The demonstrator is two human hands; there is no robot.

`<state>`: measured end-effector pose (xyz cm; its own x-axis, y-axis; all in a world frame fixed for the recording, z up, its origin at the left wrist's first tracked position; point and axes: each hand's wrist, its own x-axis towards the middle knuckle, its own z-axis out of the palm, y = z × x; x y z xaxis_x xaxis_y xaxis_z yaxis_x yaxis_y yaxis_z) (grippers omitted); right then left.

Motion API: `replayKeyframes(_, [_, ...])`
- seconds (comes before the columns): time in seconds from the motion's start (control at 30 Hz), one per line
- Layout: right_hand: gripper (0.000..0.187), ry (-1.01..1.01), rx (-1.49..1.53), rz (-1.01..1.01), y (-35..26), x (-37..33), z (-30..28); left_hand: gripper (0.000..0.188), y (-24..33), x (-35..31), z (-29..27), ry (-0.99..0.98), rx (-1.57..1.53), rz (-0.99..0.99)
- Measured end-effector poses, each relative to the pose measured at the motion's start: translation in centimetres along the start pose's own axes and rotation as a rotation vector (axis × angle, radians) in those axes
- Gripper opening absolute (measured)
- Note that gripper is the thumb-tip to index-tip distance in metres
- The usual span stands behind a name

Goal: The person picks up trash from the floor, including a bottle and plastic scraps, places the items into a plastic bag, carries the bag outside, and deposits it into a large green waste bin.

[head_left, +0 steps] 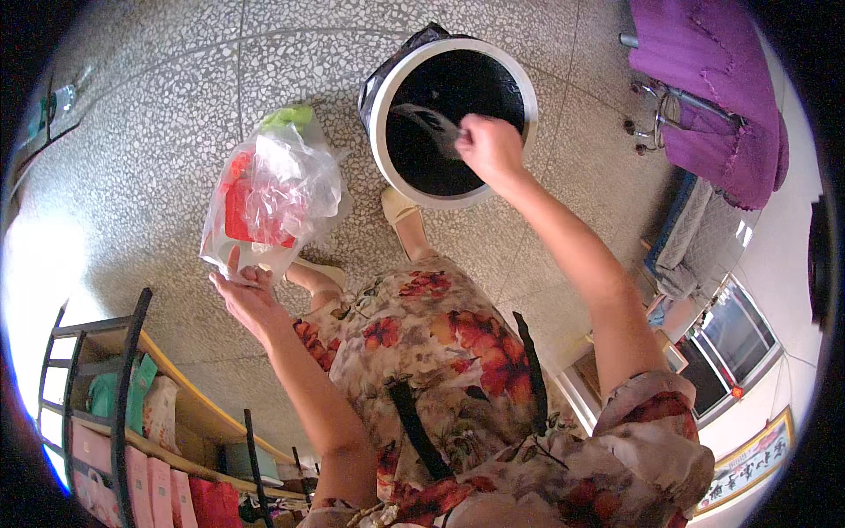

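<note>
One plastic bag [273, 189], one bin [453, 119], two hands

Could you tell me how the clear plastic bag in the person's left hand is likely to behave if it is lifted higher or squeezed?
The clear plastic bag would probably stay floppy: its film is crumpled and sags over the left hand. It seems light for its size, since the fingers support it from below. The red items inside would likely shift when tilted.
</note>
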<state>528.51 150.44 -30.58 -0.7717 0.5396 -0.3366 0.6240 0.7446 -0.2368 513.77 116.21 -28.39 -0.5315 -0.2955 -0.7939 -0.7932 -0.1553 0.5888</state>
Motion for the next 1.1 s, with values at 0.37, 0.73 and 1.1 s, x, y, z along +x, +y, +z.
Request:
replayKeyframes(0.37, [0.013,-0.266,1.201,0.719,-11.5,-11.1,-8.6,0.061,-1.0,0.8,-2.2,0.041,-0.020,0.044])
replayKeyframes(0.73, [0.025,-0.621,0.856,0.209,-22.4,-6.6,7.5,0.064,0.9,-0.1,-3.7,0.141,-0.125,-0.003])
replayKeyframes(1.1, [0.012,-0.129,-0.253,0.133,-2.0,4.3,2.7,0.047,1.7,2.0,-5.2,0.211,-0.263,-0.011])
